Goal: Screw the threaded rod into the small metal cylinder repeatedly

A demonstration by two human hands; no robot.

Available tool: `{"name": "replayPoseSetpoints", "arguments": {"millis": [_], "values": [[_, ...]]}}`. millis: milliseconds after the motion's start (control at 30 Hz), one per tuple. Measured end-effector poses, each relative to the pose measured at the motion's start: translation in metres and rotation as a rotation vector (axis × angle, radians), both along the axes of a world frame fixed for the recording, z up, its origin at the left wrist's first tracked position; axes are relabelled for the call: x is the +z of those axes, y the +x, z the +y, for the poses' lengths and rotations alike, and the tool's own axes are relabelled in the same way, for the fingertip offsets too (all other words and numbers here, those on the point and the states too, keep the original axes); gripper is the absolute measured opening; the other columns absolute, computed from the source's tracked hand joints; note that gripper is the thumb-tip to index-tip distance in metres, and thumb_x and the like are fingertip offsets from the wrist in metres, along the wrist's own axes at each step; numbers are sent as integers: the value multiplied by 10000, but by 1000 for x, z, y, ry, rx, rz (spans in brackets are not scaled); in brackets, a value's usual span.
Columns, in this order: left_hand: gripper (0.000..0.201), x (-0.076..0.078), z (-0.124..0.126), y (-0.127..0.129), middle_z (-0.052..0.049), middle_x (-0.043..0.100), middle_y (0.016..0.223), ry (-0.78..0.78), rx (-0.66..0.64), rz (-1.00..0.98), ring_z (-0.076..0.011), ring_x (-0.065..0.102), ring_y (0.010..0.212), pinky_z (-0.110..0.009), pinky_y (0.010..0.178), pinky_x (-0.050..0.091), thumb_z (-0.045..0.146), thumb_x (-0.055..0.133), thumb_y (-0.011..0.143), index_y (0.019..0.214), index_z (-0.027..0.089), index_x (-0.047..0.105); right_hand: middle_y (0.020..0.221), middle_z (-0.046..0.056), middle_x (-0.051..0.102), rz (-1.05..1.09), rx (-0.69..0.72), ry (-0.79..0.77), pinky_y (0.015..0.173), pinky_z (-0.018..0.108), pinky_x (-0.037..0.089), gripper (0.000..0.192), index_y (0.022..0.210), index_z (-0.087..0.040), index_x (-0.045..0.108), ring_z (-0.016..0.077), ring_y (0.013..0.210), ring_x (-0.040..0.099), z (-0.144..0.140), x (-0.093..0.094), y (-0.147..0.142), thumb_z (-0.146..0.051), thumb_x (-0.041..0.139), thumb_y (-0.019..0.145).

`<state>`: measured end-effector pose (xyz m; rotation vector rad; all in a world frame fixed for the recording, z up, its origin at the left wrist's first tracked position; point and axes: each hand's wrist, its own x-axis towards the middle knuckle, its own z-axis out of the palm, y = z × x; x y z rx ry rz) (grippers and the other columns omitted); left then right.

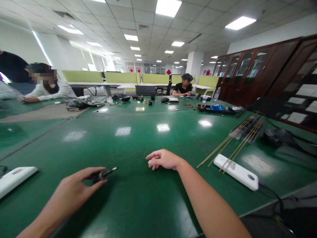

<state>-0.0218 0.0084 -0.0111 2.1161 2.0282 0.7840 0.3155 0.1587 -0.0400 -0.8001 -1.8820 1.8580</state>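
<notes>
left hand (76, 185): gripping the tool (107, 173) between thumb and fingers at the desk (138, 208), long axis running rightward, tip slightly away from the person. right hand (165, 160): farther off, holding nothing, fingers loosely bent.

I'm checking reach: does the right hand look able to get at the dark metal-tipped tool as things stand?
Probably yes: the right hand holds nothing visible, and only green tabletop shows between it and the dark metal-tipped tool, whose tip juts out rightward from the left hand.
</notes>
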Motion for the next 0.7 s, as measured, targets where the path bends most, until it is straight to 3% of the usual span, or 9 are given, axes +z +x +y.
{"name": "replayPoseSetpoints", "arguments": {"millis": [100, 200, 267, 400, 567, 700], "values": [[316, -7, 34, 45, -4, 698, 1140, -73, -293, 31, -222, 658, 1016, -309, 923, 511, 406, 633, 883, 1173, 288, 678, 985, 102, 741, -11, 11, 9, 683, 238, 517, 454, 1257, -155, 655, 124, 727, 685, -2, 4, 1, -428, 687, 896], [290, -6, 52, 86, -21, 680, 1145, -97, -404, 43, -217, 647, 1018, -305, 929, 500, 326, 587, 907, 1179, 292, 681, 1013, 95, 739, -50, 43, 34, 650, 213, 494, 422, 1279, -175, 651, 117, 728, 686, -2, 5, 1, -417, 640, 933], [312, -4, 57, 99, -11, 670, 1154, -110, -434, 45, -211, 641, 1024, -302, 930, 496, 309, 580, 914, 1213, 314, 669, 994, 81, 739, -83, 90, 69, 625, 197, 475, 368, 1263, -179, 668, 102, 699, 672, -3, 5, 0, -366, 617, 950], [365, -6, 62, 103, 7, 651, 1184, -123, -450, 29, -195, 640, 1018, -293, 925, 495, 316, 566, 934, 1291, 361, 626, 880, 48, 736, -138, 131, 110, 643, 197, 491, 287, 1190, -159, 715, 80, 633, 628, -5, 5, -3, -224, 601, 934], [371, -13, 62, 101, 1, 652, 1173, -144, -461, 37, -196, 642, 1028, -289, 911, 508, 318, 579, 930, 1299, 346, 610, 783, 21, 712, -229, 162, 118, 544, 172, 463, 294, 1163, -148, 723, 65, 539, 574, -5, 4, -6, -239, 650, 893], [619, -1, 51, 91, -31, 611, 1273, -6, -379, 73, -238, 622, 1108, -342, 978, 508, 436, 694, 851, 1422, 323, 482, 757, 14, 692, -242, 163, 138, 504, 159, 440, 309, 1177, -128, 706, 59, 518, 559, -1, 3, -2, -227, 643, 892]]}}
